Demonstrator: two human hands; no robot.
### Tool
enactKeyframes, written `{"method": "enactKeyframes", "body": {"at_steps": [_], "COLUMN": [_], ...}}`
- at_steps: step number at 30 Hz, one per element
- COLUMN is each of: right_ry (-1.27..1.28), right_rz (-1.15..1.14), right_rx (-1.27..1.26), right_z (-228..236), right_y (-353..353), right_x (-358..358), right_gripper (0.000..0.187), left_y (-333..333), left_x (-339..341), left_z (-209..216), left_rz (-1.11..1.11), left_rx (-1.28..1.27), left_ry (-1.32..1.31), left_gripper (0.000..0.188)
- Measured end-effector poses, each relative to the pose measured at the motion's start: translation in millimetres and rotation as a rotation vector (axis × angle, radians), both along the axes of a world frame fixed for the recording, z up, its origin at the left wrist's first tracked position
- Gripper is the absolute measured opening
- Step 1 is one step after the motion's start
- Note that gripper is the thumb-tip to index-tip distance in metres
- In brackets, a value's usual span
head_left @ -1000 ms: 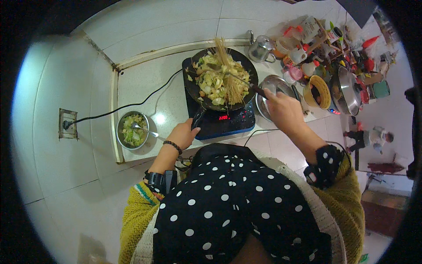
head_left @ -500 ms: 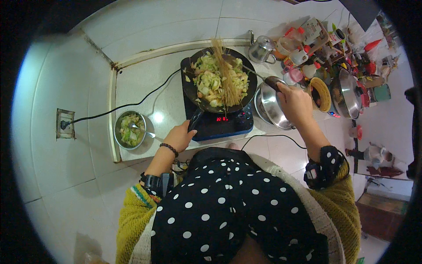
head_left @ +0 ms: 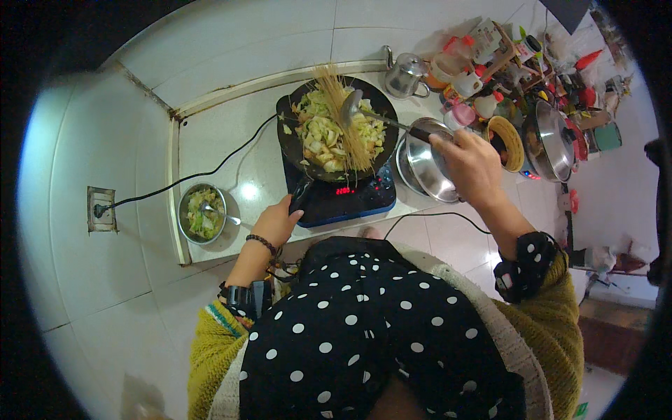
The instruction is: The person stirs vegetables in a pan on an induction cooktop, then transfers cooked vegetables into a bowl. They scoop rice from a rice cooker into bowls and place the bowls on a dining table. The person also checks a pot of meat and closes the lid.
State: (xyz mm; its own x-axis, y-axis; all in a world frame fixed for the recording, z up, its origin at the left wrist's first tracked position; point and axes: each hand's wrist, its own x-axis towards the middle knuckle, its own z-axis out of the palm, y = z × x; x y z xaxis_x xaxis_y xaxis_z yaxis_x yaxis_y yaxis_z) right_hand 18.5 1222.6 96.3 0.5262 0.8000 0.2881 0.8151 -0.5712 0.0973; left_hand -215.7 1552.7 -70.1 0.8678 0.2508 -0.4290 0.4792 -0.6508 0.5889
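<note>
My left hand is closed round the black handle of a dark wok. The wok stands on a black induction cooker with a lit red display. Chopped cabbage fills the wok, and a bundle of thin, dry noodles lies across it, sticking out past the far rim. With my right hand I grip the dark handle of a metal ladle. Its head is raised over the food and seems to touch or overlap the noodles.
To the left stands a metal bowl of chopped cabbage with a spoon in it. Metal basins sit right of the cooker, below a kettle. Jars, a yellow container and a lidded pot crowd the right. A power cord crosses the counter.
The ladle has come up out of the food, its head now showing above the noodles. My right hand moved slightly right and nearer. The noodles' far ends lean further left. My left hand keeps its hold.
</note>
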Motion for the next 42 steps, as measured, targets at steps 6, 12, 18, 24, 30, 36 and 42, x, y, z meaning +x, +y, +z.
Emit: {"method": "enactKeyframes", "body": {"at_steps": [6,12,18,24,30,36,42], "right_ry": [0.562,1.058,1.411,1.399,1.037,0.907,0.839], "right_rz": [-0.469,-0.498,-0.525,-0.48,-0.253,-0.225,-0.248], "right_rx": [0.222,0.473,0.533,0.484,0.412,0.287,0.236], "right_z": [-29.4,-81.2,-87.8,-79.3,-80.8,-64.8,-39.0], "right_y": [-11.6,-13.7,-16.3,-31.1,-37.3,-37.1,-40.0], "right_x": [22.6,38.6,30.2,22.2,6.4,-6.0,1.1], "right_gripper": [0.032,0.028,0.027,0.027,0.031,0.031,0.028], "left_y": [-4.1,-6.1,-9.5,-14.0,-27.8,-46.2,-48.9], "left_x": [-2.2,-1.6,-0.2,7.1,50.6,98.6,112.2], "left_z": [-0.4,0.6,3.8,14.3,36.8,23.5,-1.1], "left_rz": [0.036,0.039,0.051,0.098,-0.044,-0.353,-0.339], "left_rx": [-0.009,0.055,0.058,0.209,0.373,0.404,0.428], "left_ry": [0.01,0.038,0.031,-0.067,-0.553,-0.587,-0.471], "left_gripper": [0.053,0.053,0.052,0.048,0.05,0.053,0.054]}}
